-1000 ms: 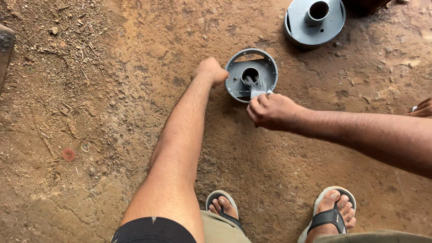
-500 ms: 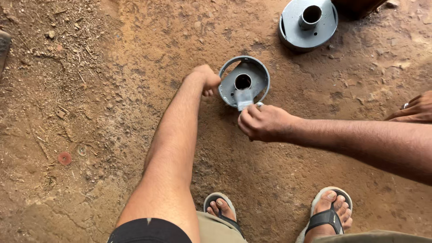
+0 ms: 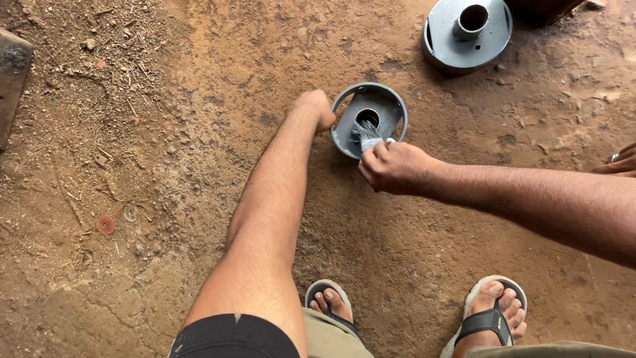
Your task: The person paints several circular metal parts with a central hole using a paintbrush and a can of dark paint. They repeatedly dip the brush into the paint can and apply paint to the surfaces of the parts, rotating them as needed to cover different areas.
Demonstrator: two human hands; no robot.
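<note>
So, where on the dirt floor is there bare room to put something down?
Bare dirt floor lies left of the left hand, and between the right hand and the sandalled feet. Crowded: around the grey round metal dish and small paintbrush.

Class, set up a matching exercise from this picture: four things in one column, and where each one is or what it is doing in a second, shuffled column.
Things:
1. Left hand
2. Right hand
3. Second grey disc
4. Red washer

Places or states:
A. lies alone on the dirt at far left
B. holds a brush inside the near disc
C. sits at the top, apart from both hands
D. rests against the near disc's left rim

Pairs: 1-D, 2-B, 3-C, 4-A
</note>
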